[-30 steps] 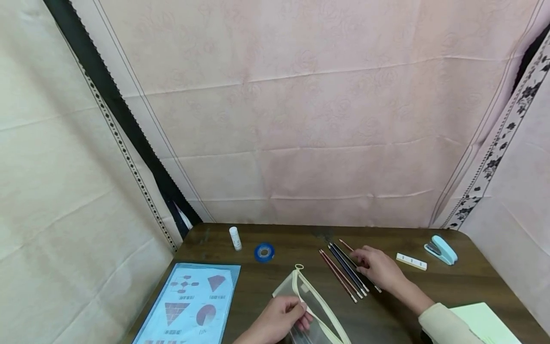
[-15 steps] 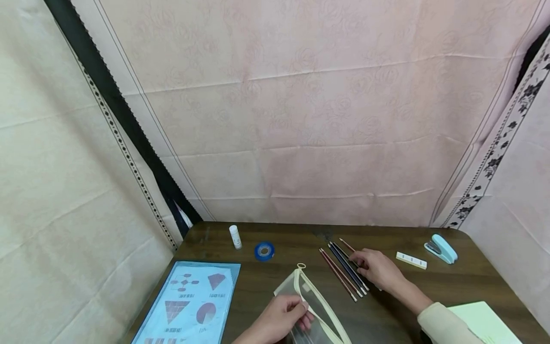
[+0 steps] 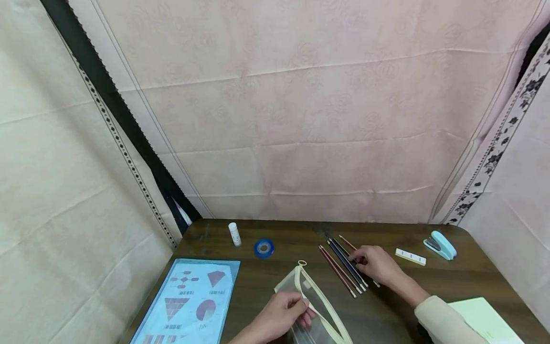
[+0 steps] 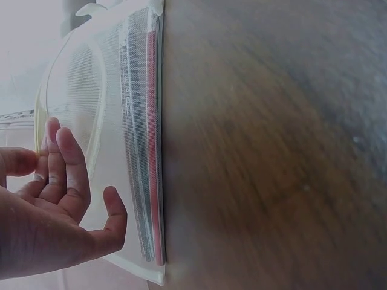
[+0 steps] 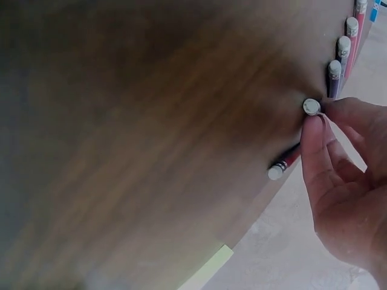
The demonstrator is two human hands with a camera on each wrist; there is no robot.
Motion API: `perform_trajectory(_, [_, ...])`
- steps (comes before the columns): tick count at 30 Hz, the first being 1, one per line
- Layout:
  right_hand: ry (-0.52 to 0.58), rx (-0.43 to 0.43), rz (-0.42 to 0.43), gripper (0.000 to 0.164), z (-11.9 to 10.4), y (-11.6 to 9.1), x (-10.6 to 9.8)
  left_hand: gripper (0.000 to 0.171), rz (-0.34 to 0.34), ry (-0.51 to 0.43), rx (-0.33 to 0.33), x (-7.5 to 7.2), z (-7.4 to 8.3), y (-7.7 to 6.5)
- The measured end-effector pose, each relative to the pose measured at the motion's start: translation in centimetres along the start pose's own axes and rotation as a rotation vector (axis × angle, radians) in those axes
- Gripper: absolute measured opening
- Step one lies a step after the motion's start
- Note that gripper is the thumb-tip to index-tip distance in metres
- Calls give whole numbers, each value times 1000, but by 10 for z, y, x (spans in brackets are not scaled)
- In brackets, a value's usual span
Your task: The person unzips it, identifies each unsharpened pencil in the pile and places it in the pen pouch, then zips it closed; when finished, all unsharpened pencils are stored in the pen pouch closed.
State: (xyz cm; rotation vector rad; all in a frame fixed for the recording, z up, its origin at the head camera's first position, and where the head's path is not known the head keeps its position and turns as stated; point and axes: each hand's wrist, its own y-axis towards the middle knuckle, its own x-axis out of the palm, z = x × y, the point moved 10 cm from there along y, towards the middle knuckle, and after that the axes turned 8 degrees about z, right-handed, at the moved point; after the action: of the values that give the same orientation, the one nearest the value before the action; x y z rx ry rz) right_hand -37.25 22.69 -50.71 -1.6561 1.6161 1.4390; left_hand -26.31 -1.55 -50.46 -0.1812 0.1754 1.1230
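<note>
My left hand (image 3: 281, 315) pinches the cream edging of a see-through mesh zip pouch (image 3: 333, 320), holding its mouth apart. Inside it, the left wrist view shows a red pencil (image 4: 152, 151) and darker ones lying along the bottom. My right hand (image 3: 375, 265) is over a row of pencils on the table. Its thumb and fingers pinch one pencil (image 5: 311, 107) near the white eraser end, as the right wrist view shows. A red pencil (image 5: 290, 158) lies on one side of that hand, and dark pencils (image 3: 347, 263) and red pencils (image 3: 337, 271) lie on the other.
A glue stick (image 3: 234, 234) and a roll of blue tape (image 3: 264, 248) are at the back left, with a blue printed folder (image 3: 189, 298) in front. To the right are a white block (image 3: 410, 257), a light blue stapler (image 3: 440, 245) and pale green paper (image 3: 487, 315).
The head view has tilted slightly, so the table sits a little higher in the frame. Both hands keep nearly the same places and holds.
</note>
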Motion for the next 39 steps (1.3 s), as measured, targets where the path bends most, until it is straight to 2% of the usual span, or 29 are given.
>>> perform_trajectory(6, [-6,7,4,25,0,3,-1,30,-3,-10,-36,1,-2,0])
perform_trajectory(14, [-14,59,14,24,6,1,3,31,17,18,-21,-3,-5,-2])
perform_trajectory(22, [-34,41,71,26,2,1,-3,31,27,19,-26,-4,-7,0])
perform_trajectory(27, [-23,58,113,27,0,1,-13,31,24,26,-5,-4,-4,1])
perform_trajectory(33, [67,58,161,29,-14,-1,-25,32,24,21,-7,-4,-3,1])
perform_trajectory(39, [282,105,217,32,-41,-8,-39,31,22,14,-7,-2,-4,2])
